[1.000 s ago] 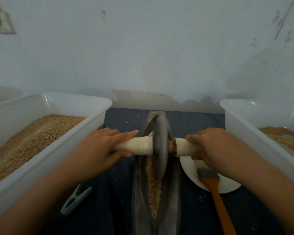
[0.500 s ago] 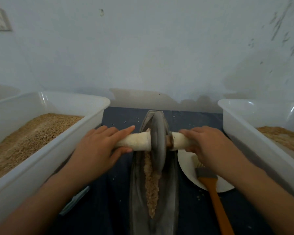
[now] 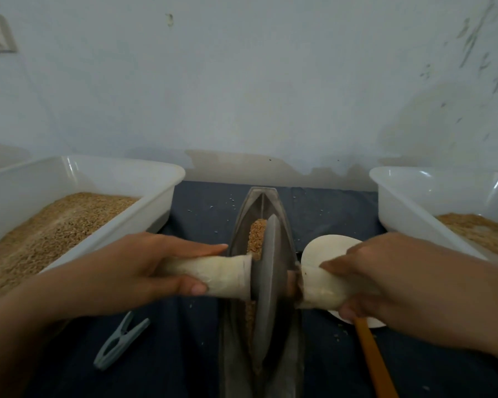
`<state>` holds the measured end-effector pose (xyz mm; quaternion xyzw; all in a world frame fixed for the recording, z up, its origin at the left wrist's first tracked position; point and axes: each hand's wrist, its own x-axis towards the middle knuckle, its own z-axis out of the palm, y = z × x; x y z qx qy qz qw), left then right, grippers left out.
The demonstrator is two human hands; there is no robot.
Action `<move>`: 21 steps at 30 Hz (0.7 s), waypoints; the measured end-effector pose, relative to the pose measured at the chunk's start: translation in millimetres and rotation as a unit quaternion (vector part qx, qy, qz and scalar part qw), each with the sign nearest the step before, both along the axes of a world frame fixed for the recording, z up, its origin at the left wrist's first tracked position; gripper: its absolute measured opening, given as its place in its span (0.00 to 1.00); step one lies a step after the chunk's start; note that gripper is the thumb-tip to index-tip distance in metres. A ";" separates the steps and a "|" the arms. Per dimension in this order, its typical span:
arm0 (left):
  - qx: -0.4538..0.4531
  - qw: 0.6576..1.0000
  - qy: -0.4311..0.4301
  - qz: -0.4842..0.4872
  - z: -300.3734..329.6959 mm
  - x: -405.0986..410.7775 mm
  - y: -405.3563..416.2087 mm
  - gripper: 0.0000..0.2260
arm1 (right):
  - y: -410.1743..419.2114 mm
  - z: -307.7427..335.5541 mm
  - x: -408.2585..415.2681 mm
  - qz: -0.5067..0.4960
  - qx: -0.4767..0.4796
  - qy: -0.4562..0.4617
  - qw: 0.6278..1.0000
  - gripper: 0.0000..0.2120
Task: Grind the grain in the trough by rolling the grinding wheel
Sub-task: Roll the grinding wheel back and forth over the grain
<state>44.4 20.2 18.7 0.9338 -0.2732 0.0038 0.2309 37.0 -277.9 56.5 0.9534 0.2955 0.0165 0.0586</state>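
With left hand (image 3: 138, 268) and right hand (image 3: 385, 280) both grasping the cloth-wrapped axle, keep the grinding wheel (image 3: 268, 285) between them upright, pressing evenly along the trough (image 3: 288, 225) over the grain (image 3: 255, 237).

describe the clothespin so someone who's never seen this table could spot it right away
Start at the long metal trough running down the middle of the dark blue cloth. Look to its left, near the front, below the left hand. The clothespin lies there flat: a small grey-green plastic clip, the only loose thing on that side besides the big white grain bin.
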 end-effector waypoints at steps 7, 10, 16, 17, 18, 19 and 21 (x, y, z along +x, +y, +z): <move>0.059 0.961 -0.233 0.136 -37.5 28.5 -21.9 0.26 | 12.8 -50.6 60.0 -0.078 0.052 -0.172 0.981 0.27; 0.068 0.960 -0.240 0.128 -37.2 34.6 -23.0 0.27 | 9.3 -53.8 62.8 -0.071 0.064 -0.177 0.980 0.24; 0.032 0.997 -0.062 0.027 -8.4 7.2 -6.3 0.27 | 4.7 -16.3 24.8 -0.001 0.003 -0.053 0.999 0.15; 0.019 0.999 -0.026 0.006 -3.2 2.7 -3.1 0.25 | 1.1 -11.5 17.0 0.003 0.017 -0.027 0.999 0.17; 0.009 1.000 0.005 -0.008 0.8 -0.3 -0.2 0.24 | -2.5 -7.5 9.9 0.005 0.032 -0.004 0.999 0.20; 0.004 0.999 0.029 -0.015 3.8 -2.3 1.2 0.24 | -5.3 -4.2 5.3 0.006 0.048 0.009 0.999 0.23; -0.003 0.999 0.046 -0.010 4.4 -1.9 0.0 0.22 | -7.1 -3.8 5.4 0.009 0.059 0.013 0.998 0.23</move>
